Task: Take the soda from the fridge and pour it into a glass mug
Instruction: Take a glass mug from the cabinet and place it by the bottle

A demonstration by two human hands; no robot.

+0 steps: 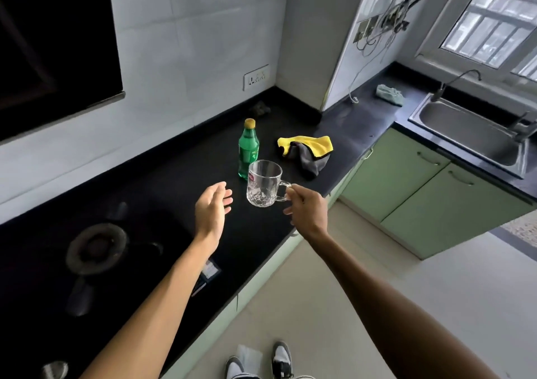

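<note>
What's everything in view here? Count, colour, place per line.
soda bottle: 1, green, yellow cap, upright on countertop
glass mug: 1, clear, empty, before bottle
yellow-grey cloth: 1, right of bottle
sink: 1, steel, far right
teal cloth: 1, beside sink
burner: 1, dark, countertop's left
cabinet doors: 2, green, below sink
shoes: 2, grey-white, floor
left hand: 1, open, left of mug
right hand: 1, pinching mug handle

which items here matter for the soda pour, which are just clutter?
Job: soda bottle, capped, upright; glass mug, empty; right hand pinching the mug handle; left hand open beside it.
Clutter: yellow-grey cloth; teal cloth; sink; stove burner.
</note>
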